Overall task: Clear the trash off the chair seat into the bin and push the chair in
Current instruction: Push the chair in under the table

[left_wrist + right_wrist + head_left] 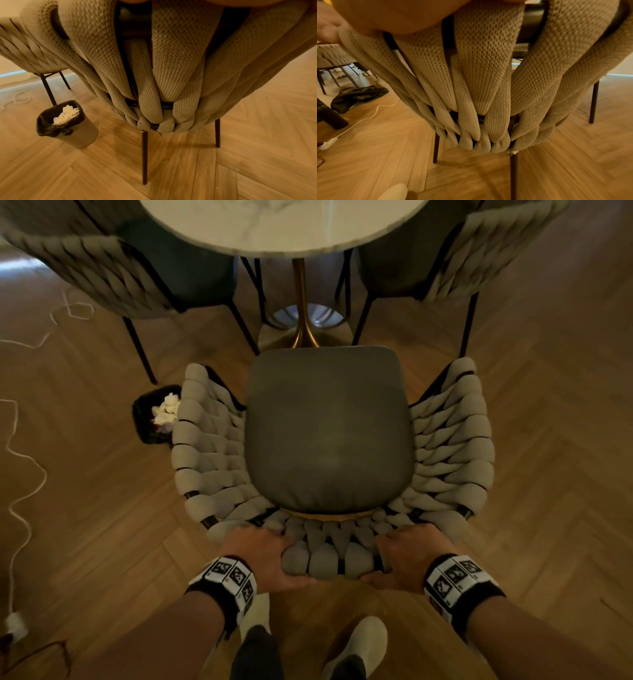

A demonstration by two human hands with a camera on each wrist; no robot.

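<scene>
The bin [150, 419] is sitting on the floor, left of the chair [329, 433], with white trash [167, 412] inside. The left hand [263, 556] and right hand [407, 556] are curling around the chair's woven back. The desk [284, 224] is standing ahead.

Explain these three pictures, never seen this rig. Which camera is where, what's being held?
No machine here: a person wears one camera on the head and one on each wrist. The head view looks down at both hands, left hand and right hand, gripping the top of a woven chair back. The seat is bare. The bin stands on the floor left of the chair, with white trash inside. The two wrist views look down the back of the chair; the left one also shows the bin. The table lies ahead.
</scene>
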